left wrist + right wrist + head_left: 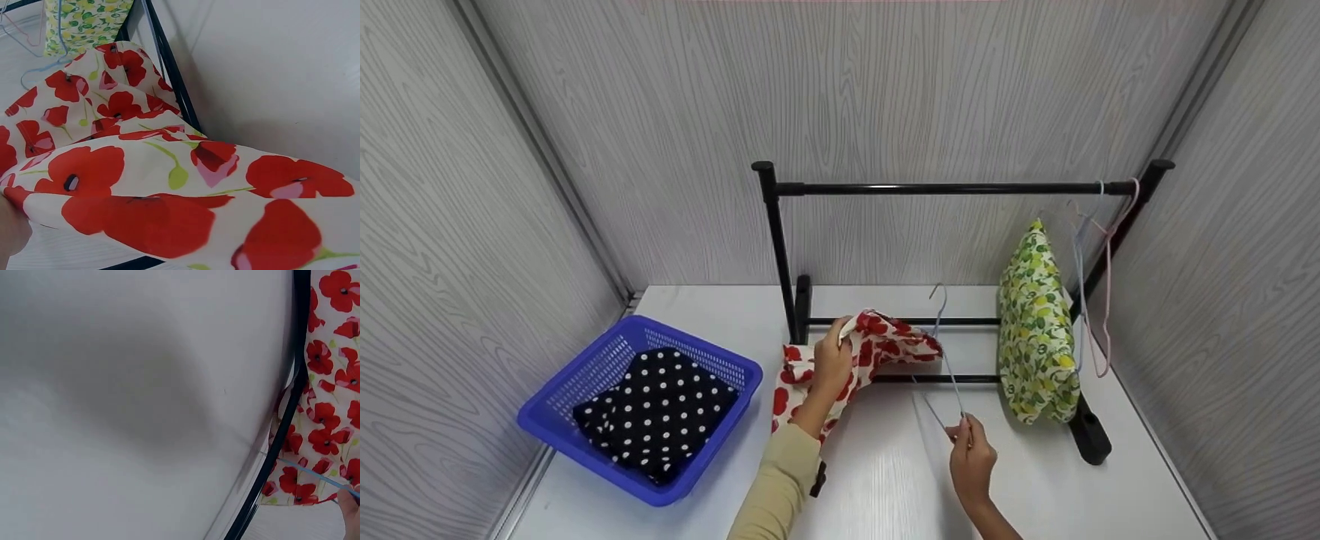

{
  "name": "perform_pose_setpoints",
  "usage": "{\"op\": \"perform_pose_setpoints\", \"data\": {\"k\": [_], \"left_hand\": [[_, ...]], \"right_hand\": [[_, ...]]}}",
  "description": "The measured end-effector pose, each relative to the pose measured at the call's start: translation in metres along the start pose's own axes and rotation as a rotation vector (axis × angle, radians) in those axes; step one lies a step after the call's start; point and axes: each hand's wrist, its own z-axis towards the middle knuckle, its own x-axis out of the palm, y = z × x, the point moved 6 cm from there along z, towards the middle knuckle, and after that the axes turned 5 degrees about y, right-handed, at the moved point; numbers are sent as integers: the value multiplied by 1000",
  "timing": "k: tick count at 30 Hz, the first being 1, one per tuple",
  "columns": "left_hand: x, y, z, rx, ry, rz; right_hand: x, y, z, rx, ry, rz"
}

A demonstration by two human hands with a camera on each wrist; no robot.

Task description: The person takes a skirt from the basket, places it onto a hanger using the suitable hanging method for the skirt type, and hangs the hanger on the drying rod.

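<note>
In the head view my left hand (831, 367) grips a white cloth with red poppies (877, 349) near its upper edge. The rest of that cloth drapes down on both sides of the wrist, and it fills much of the left wrist view. My right hand (972, 457) pinches the lower end of a light blue hanger (953, 379), fingertips and thumb together. The hanger is tilted, its hook up and away from me, and its upper part overlaps the right edge of the poppy cloth. At the right wrist view's edge the poppy cloth (323, 427) lies behind the hanger's thin bar.
A black clothes rack (915, 189) stands ahead on the white table. On its right side hang a lemon-print cloth (1037, 330) and bare hangers, one of them pink (1108, 300). At the left sits a blue basket (634, 486) holding a black polka-dot cloth (660, 412).
</note>
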Motion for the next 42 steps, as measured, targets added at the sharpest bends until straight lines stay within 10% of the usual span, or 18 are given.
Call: {"op": "perform_pose_setpoints", "data": {"k": [10,17,23,28,32,35,38,42], "left_hand": [[40,6,-21,84,141,74],[85,16,-57,112,324,227],[117,10,-81,259,460,415],[132,31,-84,127,701,158],[153,76,-74,-100,655,-472],[153,67,-69,-203,518,-676],[131,22,-69,-274,366,-526],[122,2,-76,-362,208,-418]], "right_hand": [[29,14,-9,166,169,90],[33,25,-10,125,179,42],[36,29,-10,93,191,42],[38,26,-13,102,247,51],[38,22,-15,126,273,97],[37,21,-16,122,275,126],[35,21,-13,119,262,144],[26,9,-4,231,148,113]]}}
